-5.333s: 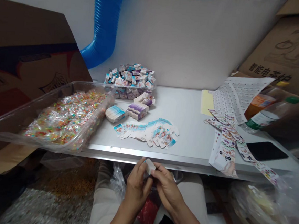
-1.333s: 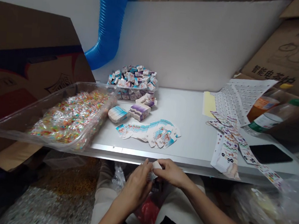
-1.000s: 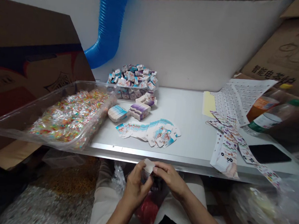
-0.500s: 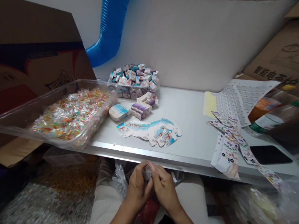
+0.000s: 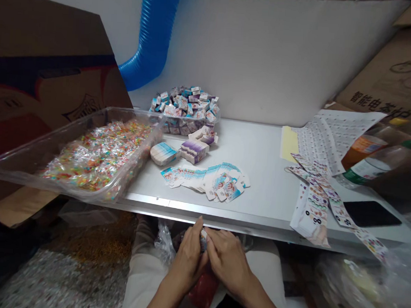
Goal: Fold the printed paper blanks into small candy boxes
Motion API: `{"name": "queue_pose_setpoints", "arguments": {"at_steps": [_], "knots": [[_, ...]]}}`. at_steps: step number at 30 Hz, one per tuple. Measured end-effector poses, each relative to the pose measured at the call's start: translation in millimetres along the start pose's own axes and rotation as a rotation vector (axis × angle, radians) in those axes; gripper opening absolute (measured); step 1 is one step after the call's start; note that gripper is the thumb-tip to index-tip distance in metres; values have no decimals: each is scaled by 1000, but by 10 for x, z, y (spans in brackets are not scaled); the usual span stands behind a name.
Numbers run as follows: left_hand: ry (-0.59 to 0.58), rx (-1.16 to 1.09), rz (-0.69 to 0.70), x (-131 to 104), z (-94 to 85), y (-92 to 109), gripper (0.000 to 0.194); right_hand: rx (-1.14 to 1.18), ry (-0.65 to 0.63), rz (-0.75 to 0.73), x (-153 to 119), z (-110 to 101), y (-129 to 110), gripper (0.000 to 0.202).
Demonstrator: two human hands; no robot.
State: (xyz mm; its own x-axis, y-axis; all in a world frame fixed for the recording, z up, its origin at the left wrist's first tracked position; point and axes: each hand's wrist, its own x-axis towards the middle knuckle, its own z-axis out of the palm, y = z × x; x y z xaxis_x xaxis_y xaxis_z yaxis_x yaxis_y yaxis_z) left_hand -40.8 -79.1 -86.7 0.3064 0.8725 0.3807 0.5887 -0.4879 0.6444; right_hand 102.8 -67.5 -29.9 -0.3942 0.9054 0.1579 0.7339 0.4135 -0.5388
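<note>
Over the lap, just below the table edge, my left hand and my right hand meet around a small printed box, mostly hidden by the fingers. Both hands are closed on it. Beneath them lies a red item, with crumpled clear plastic to the left. In front on the table, flat blue-and-white cartons are fanned out. Behind them are a blue-white stack and a purple-white stack.
A clear tray of wrapped colourful candies overhangs the table's left edge. Small boxes fill a clear container by the wall. Printed strips, a black phone and a bottle are at the right.
My left index finger has straightened upward, and my right fingers have moved over the top of the small box. The table items appear unchanged.
</note>
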Motion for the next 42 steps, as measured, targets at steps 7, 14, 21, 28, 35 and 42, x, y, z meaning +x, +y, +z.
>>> {"name": "queue_pose_setpoints", "arguments": {"at_steps": [7,14,21,28,35,42], "knots": [[-77,-141,-91,-53,4,-28,65,-93,108,-221,-178,168,88,48],[-101,-197,-136,-33,-25,13,60,-26,135,-90,-261,232,101,41],[-173,-44,-141,-69,96,-44,51,-86,-6,-64,-17,-192,306,29],[-227,191,-114,50,62,118,50,-504,236,164,664,-256,726,66],[8,204,-42,111,3,111,32,-490,434,4,512,-386,666,29],[155,314,68,530,-162,281,67,314,141,112,198,-635,128,26]]}}
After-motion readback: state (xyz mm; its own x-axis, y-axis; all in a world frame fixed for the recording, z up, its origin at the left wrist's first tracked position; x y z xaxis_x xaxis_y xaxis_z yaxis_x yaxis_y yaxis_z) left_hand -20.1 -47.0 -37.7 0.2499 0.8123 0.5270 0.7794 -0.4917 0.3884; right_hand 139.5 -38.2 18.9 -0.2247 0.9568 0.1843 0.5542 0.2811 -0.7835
